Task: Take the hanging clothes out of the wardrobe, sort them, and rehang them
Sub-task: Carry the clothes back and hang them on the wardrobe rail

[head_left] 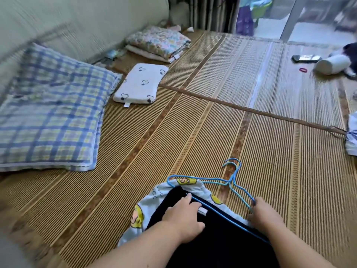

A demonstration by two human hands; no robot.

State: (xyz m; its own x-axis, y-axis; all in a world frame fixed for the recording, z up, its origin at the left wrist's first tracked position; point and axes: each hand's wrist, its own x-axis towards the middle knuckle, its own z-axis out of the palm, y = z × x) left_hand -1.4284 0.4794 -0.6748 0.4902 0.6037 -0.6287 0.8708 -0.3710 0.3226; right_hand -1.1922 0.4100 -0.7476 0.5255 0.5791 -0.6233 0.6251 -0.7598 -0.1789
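Head view
- Bed: a woven straw mat (173, 132) covers it, and the clothes lie at its near edge, just in front of the person.
- Dark garment (212, 238): spread flat on top of a pale blue cartoon-print garment (143, 209), whose edge shows to the left and above it.
- Blue wire hangers (229, 180): lying on the clothes, hooks pointing away onto the mat, with one bar running across the dark garment between the two hands.
- Left hand (183, 217): rests palm down on the dark garment, fingers fairly straight and fingertips touching the hanger bar.
- Right hand (264, 215): apart from the left, at the right end of the hangers, with bent fingers touching the wire. Whether they close round it cannot be told.
- Far side of the mat: a plaid pillow (54, 113), a small white pillow (139, 84) and a folded floral quilt (160, 43), all well apart from the hands.
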